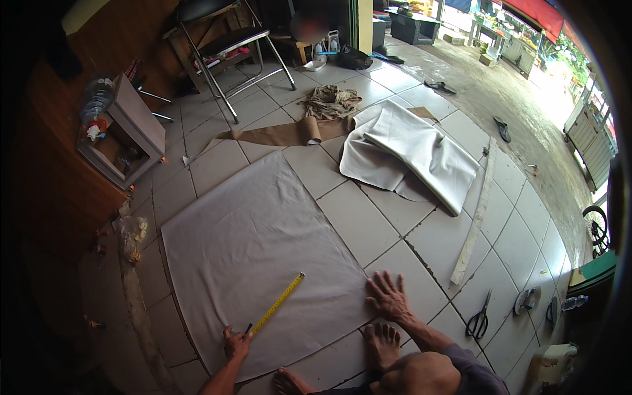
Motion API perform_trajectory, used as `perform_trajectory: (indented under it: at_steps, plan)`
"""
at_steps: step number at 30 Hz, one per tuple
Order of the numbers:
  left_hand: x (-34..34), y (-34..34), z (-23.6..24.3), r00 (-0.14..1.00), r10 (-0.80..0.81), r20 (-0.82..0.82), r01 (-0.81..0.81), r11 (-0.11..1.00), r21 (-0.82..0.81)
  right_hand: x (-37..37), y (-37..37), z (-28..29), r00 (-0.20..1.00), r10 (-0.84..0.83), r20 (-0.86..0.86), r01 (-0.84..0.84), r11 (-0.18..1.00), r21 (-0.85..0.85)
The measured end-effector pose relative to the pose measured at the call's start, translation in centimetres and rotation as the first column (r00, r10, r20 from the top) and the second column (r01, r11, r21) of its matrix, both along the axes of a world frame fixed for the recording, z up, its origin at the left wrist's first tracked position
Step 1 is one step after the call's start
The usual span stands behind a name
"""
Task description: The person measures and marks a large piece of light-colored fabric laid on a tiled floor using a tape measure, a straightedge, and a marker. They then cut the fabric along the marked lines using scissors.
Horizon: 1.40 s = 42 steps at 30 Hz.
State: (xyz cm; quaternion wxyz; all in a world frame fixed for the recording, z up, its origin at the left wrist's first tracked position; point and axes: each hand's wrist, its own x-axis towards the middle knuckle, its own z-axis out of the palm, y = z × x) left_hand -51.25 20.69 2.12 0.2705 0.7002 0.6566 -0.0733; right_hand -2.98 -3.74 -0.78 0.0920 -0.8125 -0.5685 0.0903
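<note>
A large grey sheet of fabric or vinyl (pixel 237 243) lies spread on the tiles before me, slightly wrinkled. My left hand (pixel 236 343) is closed near its lower left part, gripping a tape measure. The yellow blade of the tape measure (pixel 280 301) runs from my fingers up and to the right across the sheet. A short dark stick-like thing (pixel 249 328) pokes out by those fingers; its kind is unclear. With fingers spread, my right hand (pixel 390 297) lies flat by the sheet's right corner, partly on the tile. My bare feet (pixel 382 345) rest at the near edge.
Black-handled scissors (pixel 478 322) and a long pale strip (pixel 475 224) lie to the right. Beyond the sheet are folded whitish material (pixel 408 151), a brown strip (pixel 276 133) and a crumpled cloth (pixel 330 102). A folding chair (pixel 230 49) and small cabinet (pixel 125 135) stand farther back.
</note>
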Motion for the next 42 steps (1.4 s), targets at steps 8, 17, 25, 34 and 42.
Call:
perform_trajectory:
  at_steps: [8,17,25,34,42]
  plan:
    - [-6.0,-1.5,-2.4,0.990,0.039,0.134,-0.042,0.999,0.019,18.9,-5.2,1.9,0.305,-0.936,0.178,0.904,0.343,0.256]
    - [-13.1,-5.7,-4.3,0.967,0.251,0.036,-0.252,0.967,0.030,31.0,-12.4,-1.2,0.187,-0.959,-0.213,0.970,0.214,-0.112]
    - [-18.0,-8.8,-8.2,0.802,0.575,0.159,-0.591,0.803,0.078,26.7,-10.8,2.0,0.452,-0.623,-0.639,0.891,0.347,0.292]
    - [-18.9,-9.6,-10.0,0.760,0.641,0.109,-0.650,0.746,0.144,11.8,0.1,13.1,0.353,0.045,-0.935,0.869,0.356,0.345]
    - [-8.1,-9.0,-3.1,0.909,0.298,0.292,-0.392,0.849,0.353,15.0,13.5,17.3,0.544,0.032,-0.838,0.657,0.605,0.450]
